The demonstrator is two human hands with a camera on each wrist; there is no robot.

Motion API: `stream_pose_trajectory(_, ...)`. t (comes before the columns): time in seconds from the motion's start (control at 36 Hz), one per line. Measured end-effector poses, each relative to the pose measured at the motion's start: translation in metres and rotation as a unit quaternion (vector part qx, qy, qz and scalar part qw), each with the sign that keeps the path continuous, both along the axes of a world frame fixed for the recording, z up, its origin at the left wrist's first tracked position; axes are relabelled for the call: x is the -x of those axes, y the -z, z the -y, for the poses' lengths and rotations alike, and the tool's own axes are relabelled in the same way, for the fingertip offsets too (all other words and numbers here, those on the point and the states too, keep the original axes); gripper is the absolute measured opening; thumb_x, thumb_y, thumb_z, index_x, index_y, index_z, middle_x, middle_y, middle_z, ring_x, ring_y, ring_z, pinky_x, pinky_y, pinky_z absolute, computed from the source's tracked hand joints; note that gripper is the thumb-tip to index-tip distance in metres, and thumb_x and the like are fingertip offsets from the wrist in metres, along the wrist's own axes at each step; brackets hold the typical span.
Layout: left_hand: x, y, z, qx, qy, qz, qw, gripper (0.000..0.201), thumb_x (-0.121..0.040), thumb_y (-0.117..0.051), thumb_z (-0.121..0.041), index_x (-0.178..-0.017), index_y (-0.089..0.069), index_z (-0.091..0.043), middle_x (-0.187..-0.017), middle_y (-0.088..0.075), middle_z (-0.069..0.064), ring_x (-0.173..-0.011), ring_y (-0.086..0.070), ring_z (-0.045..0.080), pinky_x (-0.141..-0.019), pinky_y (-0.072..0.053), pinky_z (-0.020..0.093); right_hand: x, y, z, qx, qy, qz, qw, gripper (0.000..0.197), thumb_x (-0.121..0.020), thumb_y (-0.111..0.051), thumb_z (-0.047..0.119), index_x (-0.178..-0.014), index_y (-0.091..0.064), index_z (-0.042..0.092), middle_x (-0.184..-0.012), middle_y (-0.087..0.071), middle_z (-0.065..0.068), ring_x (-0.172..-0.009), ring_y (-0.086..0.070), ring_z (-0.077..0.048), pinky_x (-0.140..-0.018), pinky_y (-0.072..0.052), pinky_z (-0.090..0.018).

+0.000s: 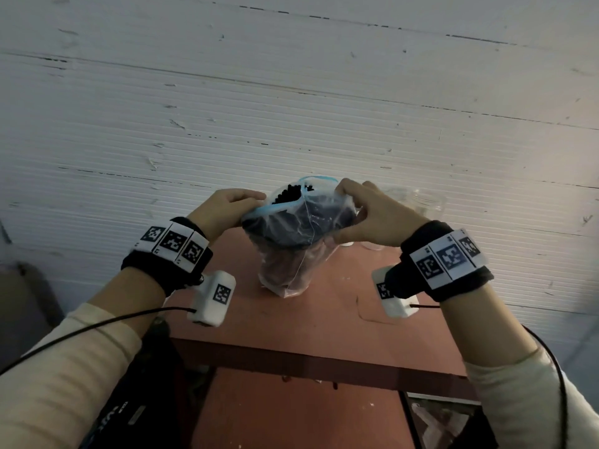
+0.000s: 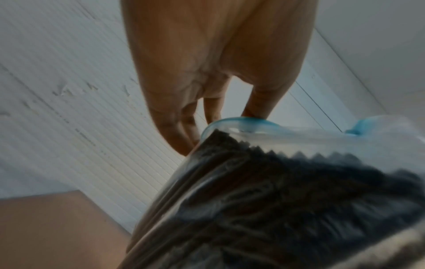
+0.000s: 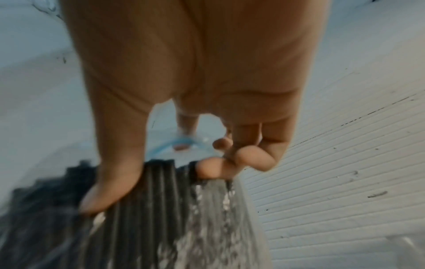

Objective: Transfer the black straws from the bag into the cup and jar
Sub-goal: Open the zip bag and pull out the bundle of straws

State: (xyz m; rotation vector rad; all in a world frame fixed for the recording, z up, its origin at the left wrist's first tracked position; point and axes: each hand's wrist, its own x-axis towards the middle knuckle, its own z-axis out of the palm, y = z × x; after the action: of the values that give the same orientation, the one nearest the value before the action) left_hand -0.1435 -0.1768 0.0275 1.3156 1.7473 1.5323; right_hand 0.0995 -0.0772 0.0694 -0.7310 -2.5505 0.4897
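Straws, black, poke from the open mouth of a clear bag standing upright mid-table. Left hand and right hand each pinch the bag's blue rim on opposite sides. Jar sits at the table's far right corner

bag: clear, blue zip, upright, mouth open | black straws: bundled inside | jar: clear, behind
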Motion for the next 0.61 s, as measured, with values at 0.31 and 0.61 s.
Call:
stream_pose_trajectory(0.31,-0.014,-0.010,0.000,0.116,-0.040,-0.043,0.991,0.032,-0.101,-0.042,-0.039,-0.130,-0.050,-0.030,-0.087,-0.050,0.009,-0.055,-0.043,0.018,-0.040,-0.036,0.019,0.018,0.034,0.004,-0.147,0.136,-0.166,0.966,0.030,-0.079,-0.072,0.033,-0.089,-0.046,0.022,-0.063,-0.044,0.008,-0.058,-0.043,-0.016,-0.048,-0.027,-0.023)
stream_pose_trajectory(0.61,-0.034,-0.015,-0.006,-0.037,0.025,0.169,0.985,0.039,-0.096,-0.049,0.007,-0.126,-0.054,-0.017,-0.123,-0.052,0.020,-0.070,-0.068,0.023,-0.061,-0.061,0.026,0.021,0.047,0.006,0.106,0.004,-0.253,0.962,0.022,-0.086,-0.058,0.028,-0.100,-0.046,0.015,-0.087,-0.062,-0.005,-0.080,-0.060,-0.020,-0.074,-0.053,-0.045)
